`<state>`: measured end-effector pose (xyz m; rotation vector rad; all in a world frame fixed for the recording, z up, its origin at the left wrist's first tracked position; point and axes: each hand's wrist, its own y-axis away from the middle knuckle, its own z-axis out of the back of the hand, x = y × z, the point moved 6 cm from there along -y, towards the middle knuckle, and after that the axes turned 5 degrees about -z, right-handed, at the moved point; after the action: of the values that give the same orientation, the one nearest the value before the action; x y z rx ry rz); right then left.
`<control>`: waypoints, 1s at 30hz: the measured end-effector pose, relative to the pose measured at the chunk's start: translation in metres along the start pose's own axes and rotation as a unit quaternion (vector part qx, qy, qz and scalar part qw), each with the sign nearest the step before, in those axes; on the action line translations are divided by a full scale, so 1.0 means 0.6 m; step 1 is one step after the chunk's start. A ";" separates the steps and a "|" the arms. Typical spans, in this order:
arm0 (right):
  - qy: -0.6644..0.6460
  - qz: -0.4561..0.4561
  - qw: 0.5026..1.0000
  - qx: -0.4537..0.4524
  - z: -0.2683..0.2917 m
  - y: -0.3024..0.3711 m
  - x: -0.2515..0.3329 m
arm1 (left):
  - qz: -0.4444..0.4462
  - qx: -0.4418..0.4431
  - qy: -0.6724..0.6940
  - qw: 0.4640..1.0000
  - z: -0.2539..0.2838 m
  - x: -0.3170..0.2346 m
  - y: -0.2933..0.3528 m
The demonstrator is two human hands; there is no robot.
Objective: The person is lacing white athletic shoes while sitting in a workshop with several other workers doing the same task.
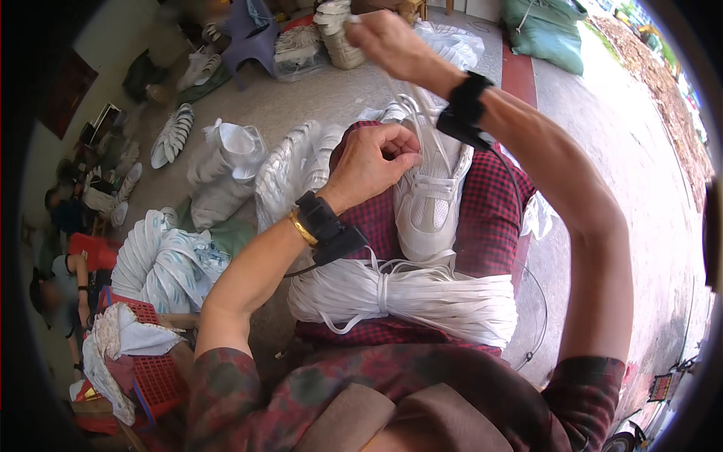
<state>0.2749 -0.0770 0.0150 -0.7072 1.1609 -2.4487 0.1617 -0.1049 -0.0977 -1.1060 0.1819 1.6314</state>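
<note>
A white sneaker (428, 222) rests on my lap over red-and-black checked trousers, its toe toward me. My right hand (395, 47) is raised beyond the shoe with closed fingers, pinching a white shoelace (441, 148) that runs up taut from the shoe's eyelets. Against the left side of the lacing, my left hand (376, 160) has its thumb and forefinger curled nearly together. What lies between those fingertips is too small to make out. Nearer my body, a thick bundle of white laces (452, 300), tied round its middle, lies across my lap.
On the floor to the left are bagged stacks of white shoes (290, 169) and a wrapped stack (166, 260). A red plastic basket (162, 377) with cloths stands at lower left. Farther off are a purple chair (252, 38), green sacks (544, 34) and a person (64, 290) at left.
</note>
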 end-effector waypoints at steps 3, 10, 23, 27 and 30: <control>-0.010 0.023 0.998 0.062 -0.099 -0.016 -0.012 | 0.006 -0.002 -0.005 1.000 -0.011 0.000 -0.007; 0.064 0.140 0.988 0.002 -0.084 -0.041 0.028 | 0.016 0.031 0.044 0.998 0.000 0.037 -0.006; -0.604 -0.112 0.784 0.085 0.174 -0.021 0.175 | -0.226 0.171 -0.034 0.958 -0.021 -0.082 -0.049; -0.569 -0.060 0.820 0.013 0.255 -0.002 0.158 | -0.261 0.143 -0.141 0.944 -0.040 -0.089 -0.042; -0.582 -0.079 0.809 -0.010 0.255 0.016 0.169 | -0.236 0.158 -0.191 0.940 -0.060 -0.088 0.000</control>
<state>0.2798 -0.2278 0.1199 -1.9522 0.5850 -1.4879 0.1796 -0.1634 -0.0789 -0.5186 -0.0737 1.2919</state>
